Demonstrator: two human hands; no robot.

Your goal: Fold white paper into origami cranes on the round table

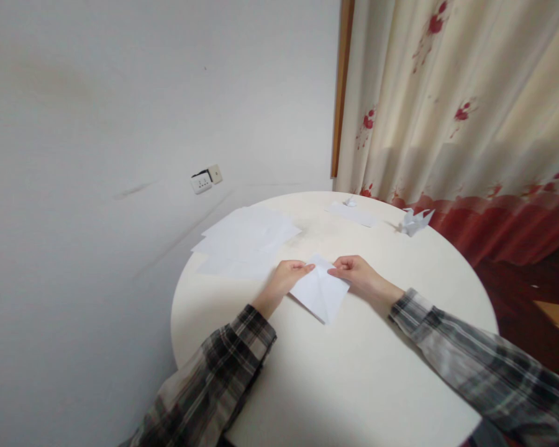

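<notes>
A folded white paper [321,292], roughly diamond-shaped with a crease down its middle, is held just over the near-middle of the round white table. My left hand [285,280] pinches its upper left edge, thumb on top. On the other side my right hand [358,276] grips the upper right edge between thumb and curled fingers. The paper's lower point faces me. The fingertips beneath the paper are hidden.
Loose white sheets [246,239] lie spread at the table's [377,385] back left. Toward the back right stand a folded paper crane [415,221] and a smaller folded piece [349,202] by a flat paper strip [351,214]. A wall and curtain [447,124] border the table.
</notes>
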